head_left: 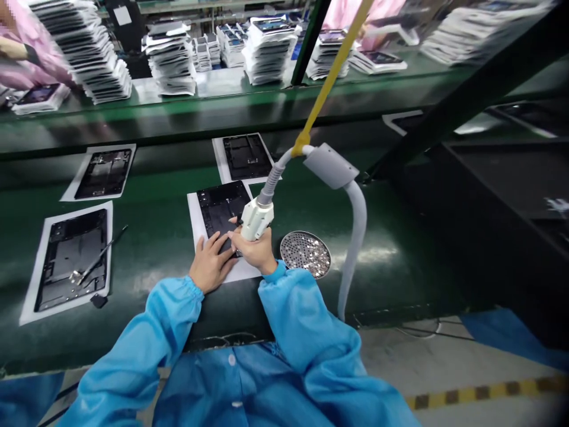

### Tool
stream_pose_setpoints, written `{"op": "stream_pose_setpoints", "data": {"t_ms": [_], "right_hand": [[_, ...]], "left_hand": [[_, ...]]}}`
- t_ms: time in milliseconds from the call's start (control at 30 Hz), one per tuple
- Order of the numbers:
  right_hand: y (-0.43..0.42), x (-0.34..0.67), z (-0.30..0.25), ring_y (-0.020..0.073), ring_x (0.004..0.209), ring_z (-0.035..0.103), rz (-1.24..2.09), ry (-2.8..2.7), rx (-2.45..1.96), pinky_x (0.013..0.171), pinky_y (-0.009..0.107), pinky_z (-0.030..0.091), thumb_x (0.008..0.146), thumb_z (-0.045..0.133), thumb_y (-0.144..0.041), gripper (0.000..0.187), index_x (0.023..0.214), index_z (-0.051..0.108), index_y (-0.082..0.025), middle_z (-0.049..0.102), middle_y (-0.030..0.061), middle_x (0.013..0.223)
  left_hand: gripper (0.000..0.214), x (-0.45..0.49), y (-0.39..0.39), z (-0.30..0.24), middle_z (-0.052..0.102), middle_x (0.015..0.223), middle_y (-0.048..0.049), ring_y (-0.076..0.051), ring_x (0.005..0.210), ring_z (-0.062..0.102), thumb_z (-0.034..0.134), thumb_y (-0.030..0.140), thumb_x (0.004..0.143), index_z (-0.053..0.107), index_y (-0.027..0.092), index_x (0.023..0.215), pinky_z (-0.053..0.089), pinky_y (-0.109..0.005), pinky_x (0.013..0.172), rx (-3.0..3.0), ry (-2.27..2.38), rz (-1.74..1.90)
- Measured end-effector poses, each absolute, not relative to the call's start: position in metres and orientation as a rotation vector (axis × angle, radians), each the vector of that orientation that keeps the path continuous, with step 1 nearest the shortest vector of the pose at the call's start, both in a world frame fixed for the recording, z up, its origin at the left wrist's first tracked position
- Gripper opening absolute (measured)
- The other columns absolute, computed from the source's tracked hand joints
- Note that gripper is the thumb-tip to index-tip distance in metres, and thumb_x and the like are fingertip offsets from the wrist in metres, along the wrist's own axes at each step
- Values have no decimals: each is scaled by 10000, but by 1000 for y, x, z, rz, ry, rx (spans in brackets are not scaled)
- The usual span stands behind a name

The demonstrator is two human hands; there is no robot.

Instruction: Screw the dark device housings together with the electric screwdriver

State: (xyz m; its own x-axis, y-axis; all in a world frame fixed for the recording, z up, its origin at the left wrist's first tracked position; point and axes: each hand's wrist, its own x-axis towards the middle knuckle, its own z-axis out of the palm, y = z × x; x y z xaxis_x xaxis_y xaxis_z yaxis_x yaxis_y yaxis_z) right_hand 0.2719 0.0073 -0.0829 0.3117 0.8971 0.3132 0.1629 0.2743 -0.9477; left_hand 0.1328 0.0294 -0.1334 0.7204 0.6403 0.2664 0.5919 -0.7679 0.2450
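Nearest are two bright blue smock sleeves reaching out over the dark green conveyor belt. The left hand lies flat, fingers spread, on the near edge of a black rectangular device back panel that rests on a white paper sheet. Just beside it, the right hand is wrapped around the white plastic body of a powered screwdriver, which points down at the near right part of the same panel; its tip is hidden behind the hand. The two hands sit close together, almost touching. A grey ribbed hose rises from the tool to a grey block hung on a yellow cord, and a pale tube loops down on the right.

Just right of the right hand lies a round metal dish of small silver screws. To the left, well apart, another black panel on white paper has a thin dark tool lying across it. Farther off lie two more panels on sheets. Beyond the belt, tall stacks of white-wrapped panels line a far bench, with a pink sleeve of another person at far left.
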Motion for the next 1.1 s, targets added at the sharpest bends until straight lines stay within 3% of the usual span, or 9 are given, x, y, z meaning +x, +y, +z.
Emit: {"op": "stream_pose_setpoints", "data": {"t_ms": [500, 667, 767, 867, 1000, 1100], "right_hand": [[4, 271, -92, 103, 502, 523, 686, -1195, -1219, 562, 246, 499, 702, 626, -291, 323, 927, 604, -60, 534, 28, 583], [2, 275, -100, 120, 481, 530, 619, -1292, -1256, 553, 252, 507, 709, 629, -349, 304, 766, 605, -51, 546, 63, 557], [6, 278, -105, 118, 484, 541, 570, -1340, -1243, 584, 249, 524, 731, 626, -322, 257, 750, 593, -67, 554, 59, 549], [10, 281, -105, 114, 477, 539, 554, -1431, -1159, 604, 240, 529, 751, 605, -306, 277, 589, 503, -106, 533, 60, 512], [8, 284, -107, 130, 507, 548, 654, -1371, -1226, 572, 252, 522, 710, 639, -387, 337, 829, 564, -80, 561, 61, 570], [8, 286, -111, 140, 471, 528, 773, -1282, -1308, 523, 255, 502, 647, 675, -463, 424, 790, 547, -86, 539, 65, 538]], "left_hand": [[472, 136, 30, -135, 365, 1440, -49, -260, 1393, 265, 272, 500, 927, 567, 285, 1227, 244, -596, 1097, 2728, 978, 457], [432, 136, 24, -140, 277, 1490, 3, -240, 1407, 228, 304, 510, 914, 543, 335, 1228, 261, -590, 1095, 2737, 1007, 396], [480, 138, 25, -147, 299, 1476, -17, -248, 1393, 246, 252, 545, 913, 535, 324, 1231, 269, -596, 1089, 2758, 976, 425], [482, 138, 27, -151, 259, 1495, -15, -259, 1398, 228, 234, 538, 918, 512, 321, 1247, 257, -615, 1089, 2759, 1007, 452], [488, 137, 24, -154, 284, 1479, -18, -266, 1396, 231, 211, 537, 921, 483, 324, 1266, 252, -620, 1095, 2736, 1000, 490], [481, 137, 24, -154, 261, 1491, -6, -260, 1391, 240, 213, 536, 920, 482, 322, 1257, 268, -622, 1087, 2740, 969, 518]]}}
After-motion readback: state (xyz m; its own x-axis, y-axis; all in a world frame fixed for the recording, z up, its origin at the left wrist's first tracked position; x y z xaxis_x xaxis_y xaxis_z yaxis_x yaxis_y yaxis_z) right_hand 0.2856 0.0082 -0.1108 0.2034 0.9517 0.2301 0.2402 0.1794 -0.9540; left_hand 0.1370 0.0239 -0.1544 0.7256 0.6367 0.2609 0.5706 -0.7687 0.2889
